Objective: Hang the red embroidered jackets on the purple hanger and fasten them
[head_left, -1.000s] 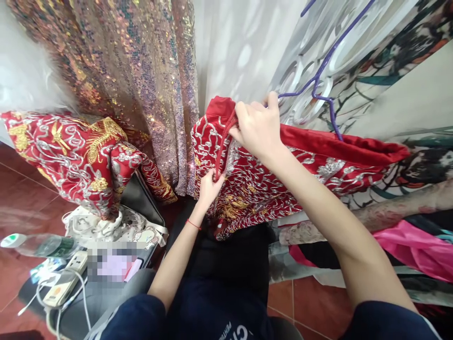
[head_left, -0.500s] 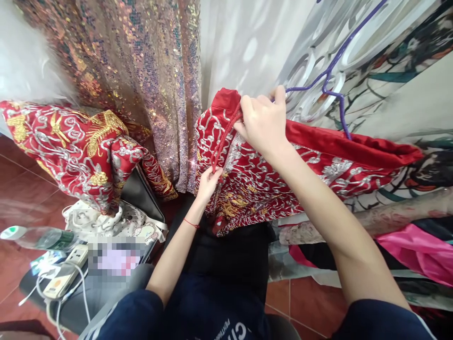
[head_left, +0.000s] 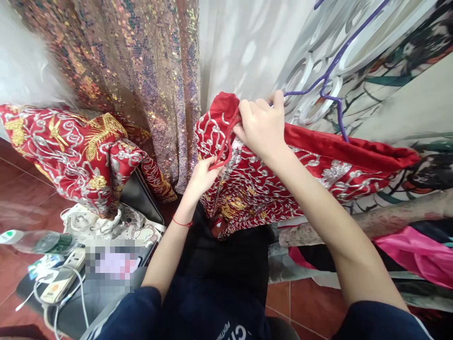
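Observation:
A red embroidered skirt [head_left: 247, 189] with silver and gold patterns hangs tilted across my lap, its plain red waistband [head_left: 318, 137] uppermost. My right hand [head_left: 262, 123] is closed around the waistband and the near end of a purple hanger [head_left: 329, 85]; the hanger's other end disappears behind the waistband. A looped red cord [head_left: 228, 141] runs down from my right fingers. Lower down, my left hand [head_left: 205, 177] pinches that cord in front of the skirt. The fingertips of my left hand are partly hidden by the cord.
Left of me, another red embroidered garment [head_left: 81, 146] is draped beside a sequinned curtain [head_left: 159, 71]. Below it are a white patterned cloth bag [head_left: 130, 222], a plastic bottle [head_left: 42, 242] and a power strip [head_left: 65, 278] with cables. Fabric rolls [head_left: 371, 217] lie at right.
My left hand has moved slightly left, and the cord's lower loop now bends wider across its fingers. My right hand keeps its hold on the waistband and hanger.

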A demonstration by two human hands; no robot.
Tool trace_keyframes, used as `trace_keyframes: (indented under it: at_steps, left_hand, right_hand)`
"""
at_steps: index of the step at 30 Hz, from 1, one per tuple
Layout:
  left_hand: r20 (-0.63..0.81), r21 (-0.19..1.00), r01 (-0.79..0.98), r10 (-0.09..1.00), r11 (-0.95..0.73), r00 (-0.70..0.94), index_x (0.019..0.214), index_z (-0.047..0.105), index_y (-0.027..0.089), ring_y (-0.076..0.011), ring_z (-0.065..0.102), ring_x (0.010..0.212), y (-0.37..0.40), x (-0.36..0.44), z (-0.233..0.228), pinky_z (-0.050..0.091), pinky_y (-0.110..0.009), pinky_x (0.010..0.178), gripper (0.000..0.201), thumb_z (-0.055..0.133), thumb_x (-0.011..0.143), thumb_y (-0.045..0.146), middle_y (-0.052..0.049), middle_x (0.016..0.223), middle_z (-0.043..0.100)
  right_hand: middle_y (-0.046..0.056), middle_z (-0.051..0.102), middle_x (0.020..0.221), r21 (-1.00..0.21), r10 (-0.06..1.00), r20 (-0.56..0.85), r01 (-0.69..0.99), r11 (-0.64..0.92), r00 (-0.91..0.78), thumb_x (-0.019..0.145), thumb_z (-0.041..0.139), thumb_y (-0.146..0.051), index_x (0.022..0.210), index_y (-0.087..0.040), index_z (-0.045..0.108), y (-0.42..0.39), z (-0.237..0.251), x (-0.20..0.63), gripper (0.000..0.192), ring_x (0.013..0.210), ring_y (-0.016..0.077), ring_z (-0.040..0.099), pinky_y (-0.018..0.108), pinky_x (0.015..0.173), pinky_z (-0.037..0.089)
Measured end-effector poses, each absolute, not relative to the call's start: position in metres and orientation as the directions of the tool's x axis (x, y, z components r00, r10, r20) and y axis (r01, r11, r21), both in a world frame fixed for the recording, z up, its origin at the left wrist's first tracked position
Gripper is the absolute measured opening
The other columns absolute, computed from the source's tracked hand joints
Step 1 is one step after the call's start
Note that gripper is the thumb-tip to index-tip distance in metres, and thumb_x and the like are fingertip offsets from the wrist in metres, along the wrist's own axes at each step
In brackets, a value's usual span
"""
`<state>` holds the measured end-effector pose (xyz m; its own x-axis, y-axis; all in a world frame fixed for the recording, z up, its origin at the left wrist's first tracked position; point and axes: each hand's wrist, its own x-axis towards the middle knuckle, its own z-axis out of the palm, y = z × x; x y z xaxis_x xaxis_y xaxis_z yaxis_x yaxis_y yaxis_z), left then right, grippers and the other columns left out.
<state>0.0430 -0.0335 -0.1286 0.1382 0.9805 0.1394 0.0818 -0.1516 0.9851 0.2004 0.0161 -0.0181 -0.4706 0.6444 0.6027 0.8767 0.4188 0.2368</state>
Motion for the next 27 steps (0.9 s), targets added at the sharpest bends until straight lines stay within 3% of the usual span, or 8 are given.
trace_keyframes:
  at_steps: [4, 8, 11, 17, 19, 22, 25, 27]
  left_hand:
    - [-0.001, 0.991, -0.133, 0.987, 0.022, 0.160, 0.074, 0.059, 0.014, -0.0118, 0.065, 0.063, -0.035, 0.052, -0.119, 0.052, -0.029, 0.080, 0.017, 0.051, 0.089, 0.015, 0.000, 0.065, 0.064]
    - [-0.074, 0.953, -0.289, 0.994, 0.095, 0.082, 0.069, 0.049, 0.017, -0.0067, 0.051, 0.044, -0.038, 0.061, -0.109, 0.045, -0.022, 0.054, 0.024, 0.041, 0.091, 0.012, 0.004, 0.059, 0.051]
    - [-0.041, 0.949, -0.311, 0.999, 0.042, 0.007, 0.068, 0.047, 0.018, -0.0050, 0.045, 0.040, -0.042, 0.066, -0.103, 0.038, -0.021, 0.045, 0.024, 0.039, 0.090, 0.012, 0.005, 0.059, 0.047]
    - [0.168, 0.952, -0.249, 0.984, -0.177, -0.057, 0.075, 0.054, 0.018, -0.0064, 0.046, 0.040, -0.049, 0.078, -0.087, 0.039, -0.023, 0.046, 0.013, 0.049, 0.087, 0.019, 0.005, 0.058, 0.048]
    - [0.232, 0.955, -0.178, 0.971, -0.239, -0.061, 0.072, 0.050, 0.019, -0.0074, 0.044, 0.042, -0.044, 0.081, -0.082, 0.037, -0.024, 0.047, 0.015, 0.047, 0.086, 0.017, 0.004, 0.057, 0.048]
    - [0.270, 0.952, 0.157, 0.962, -0.261, -0.037, 0.064, 0.046, 0.020, -0.0090, 0.040, 0.047, -0.034, 0.075, -0.079, 0.030, -0.025, 0.051, 0.019, 0.051, 0.082, 0.017, 0.003, 0.056, 0.050]
    - [0.239, 0.856, 0.470, 0.971, -0.215, 0.009, 0.062, 0.053, 0.019, -0.0116, 0.041, 0.054, -0.029, 0.056, -0.086, 0.028, -0.027, 0.056, 0.019, 0.057, 0.080, 0.024, 0.001, 0.059, 0.053]
    - [0.211, 0.841, 0.502, 0.977, -0.200, 0.036, 0.065, 0.060, 0.018, -0.0129, 0.044, 0.058, -0.030, 0.042, -0.095, 0.030, -0.027, 0.059, 0.019, 0.055, 0.081, 0.027, 0.000, 0.062, 0.056]
  right_hand:
    - [0.014, 0.067, 0.092, 0.252, 0.665, 0.584, 0.883, 0.397, -0.466, 0.091, 0.035, -0.015, 0.106, -0.011, 0.060, 0.015, -0.017, 0.200, 0.029, 0.101, 0.0325, 0.060, 0.059, 0.096, 0.036]
    - [0.013, 0.066, 0.092, 0.253, 0.672, 0.582, 0.888, 0.385, -0.457, 0.092, 0.036, -0.016, 0.106, -0.011, 0.060, 0.015, -0.016, 0.198, 0.028, 0.099, 0.0315, 0.060, 0.059, 0.097, 0.037]
    - [0.012, 0.065, 0.089, 0.244, 0.656, 0.598, 0.884, 0.399, -0.461, 0.092, 0.038, -0.018, 0.105, -0.012, 0.060, 0.016, -0.017, 0.198, 0.027, 0.097, 0.0307, 0.060, 0.059, 0.096, 0.038]
    - [0.009, 0.063, 0.086, 0.230, 0.637, 0.614, 0.878, 0.420, -0.466, 0.093, 0.037, -0.020, 0.104, -0.015, 0.060, 0.017, -0.017, 0.202, 0.026, 0.095, 0.0293, 0.059, 0.056, 0.097, 0.039]
    - [0.009, 0.063, 0.086, 0.228, 0.653, 0.604, 0.884, 0.408, -0.457, 0.094, 0.036, -0.020, 0.105, -0.015, 0.060, 0.016, -0.016, 0.202, 0.027, 0.095, 0.0285, 0.058, 0.055, 0.098, 0.038]
    - [0.008, 0.062, 0.087, 0.219, 0.658, 0.600, 0.885, 0.411, -0.455, 0.097, 0.031, -0.019, 0.106, -0.016, 0.061, 0.014, -0.013, 0.203, 0.032, 0.095, 0.0269, 0.058, 0.053, 0.099, 0.038]
    - [0.009, 0.061, 0.091, 0.208, 0.631, 0.619, 0.872, 0.443, -0.469, 0.101, 0.024, -0.022, 0.107, -0.016, 0.059, 0.008, -0.007, 0.202, 0.036, 0.098, 0.0266, 0.056, 0.050, 0.097, 0.039]
    - [0.012, 0.062, 0.099, 0.209, 0.617, 0.634, 0.872, 0.443, -0.466, 0.103, 0.024, -0.025, 0.107, -0.017, 0.059, 0.002, 0.000, 0.201, 0.036, 0.103, 0.0284, 0.055, 0.050, 0.095, 0.040]
